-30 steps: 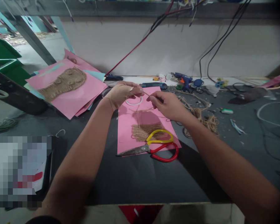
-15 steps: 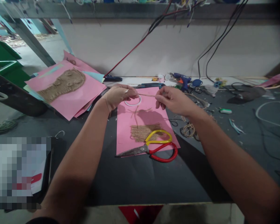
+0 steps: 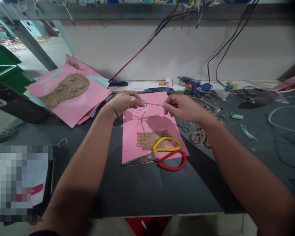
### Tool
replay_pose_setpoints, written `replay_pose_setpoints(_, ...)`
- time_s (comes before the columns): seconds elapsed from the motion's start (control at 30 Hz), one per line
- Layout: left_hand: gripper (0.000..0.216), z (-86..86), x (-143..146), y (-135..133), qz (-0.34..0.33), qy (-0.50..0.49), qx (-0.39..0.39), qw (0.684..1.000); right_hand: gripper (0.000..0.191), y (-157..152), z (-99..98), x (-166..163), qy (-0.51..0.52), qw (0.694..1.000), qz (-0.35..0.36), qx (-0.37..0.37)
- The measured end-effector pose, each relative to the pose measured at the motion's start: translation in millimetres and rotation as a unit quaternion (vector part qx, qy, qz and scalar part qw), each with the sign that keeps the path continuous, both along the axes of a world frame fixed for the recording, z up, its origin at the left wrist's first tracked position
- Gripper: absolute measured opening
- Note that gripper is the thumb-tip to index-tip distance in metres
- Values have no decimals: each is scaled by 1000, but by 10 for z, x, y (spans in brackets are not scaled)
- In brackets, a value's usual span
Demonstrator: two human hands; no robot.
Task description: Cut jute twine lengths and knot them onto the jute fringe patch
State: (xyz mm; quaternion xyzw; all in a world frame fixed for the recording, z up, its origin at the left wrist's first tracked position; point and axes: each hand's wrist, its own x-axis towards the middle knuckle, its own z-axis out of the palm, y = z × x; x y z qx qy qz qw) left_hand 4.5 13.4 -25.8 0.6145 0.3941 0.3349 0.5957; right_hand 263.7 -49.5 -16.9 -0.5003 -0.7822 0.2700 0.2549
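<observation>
My left hand (image 3: 124,102) and my right hand (image 3: 180,107) each pinch one end of a thin jute string (image 3: 153,104), stretched taut between them above a pink paper sheet (image 3: 131,144). A loose tail of string hangs down from the left hand towards a patch of jute strands (image 3: 148,139) laid on the sheet. A white ring (image 3: 140,108) lies on the sheet just under the left fingers. Scissors with one yellow and one red handle (image 3: 159,155) rest across the sheet's near edge.
A stack of pink sheets with a larger jute shape (image 3: 65,90) lies at the left. Jute coils (image 3: 199,136), a blue glue gun (image 3: 191,82), small tools and cables litter the dark table (image 3: 147,190) to the right and back. A green bin (image 3: 2,65) stands at far left.
My hands have drawn apart, pulling the string out to a longer taut span, and both have lowered slightly. The scissors and sheet have not moved.
</observation>
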Motion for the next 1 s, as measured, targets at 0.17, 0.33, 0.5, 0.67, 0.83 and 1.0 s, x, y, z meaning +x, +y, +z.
replay_pose_setpoints(0.17, 12, -13, 3, 0, 12, 8, -8, 1000, 24, -2, 15, 35, -14, 1000, 13, -6)
replay_pose_setpoints(0.33, 12, 2, 7, -25, 13, 25, -15, 1000, 20, 24, 1, 87, -25, 1000, 5, -14)
replay_pose_setpoints(0.5, 18, 8, -2, -32, -13, 51, -3, 999, 20, 35, 7, 111, -36, 999, 2, -17)
replay_pose_setpoints(0.67, 15, -7, -18, -28, -33, 110, 25, 993, 19, 34, 7, 100, -41, 999, 4, -17)
replay_pose_setpoints(0.83, 14, -63, -39, 23, -34, 185, 69, 980, 18, 21, -3, 76, -46, 999, 9, -14)
replay_pose_setpoints(1.0, 13, -76, -30, 38, -26, 233, 109, 966, 17, 13, -6, 49, -55, 998, 19, -15)
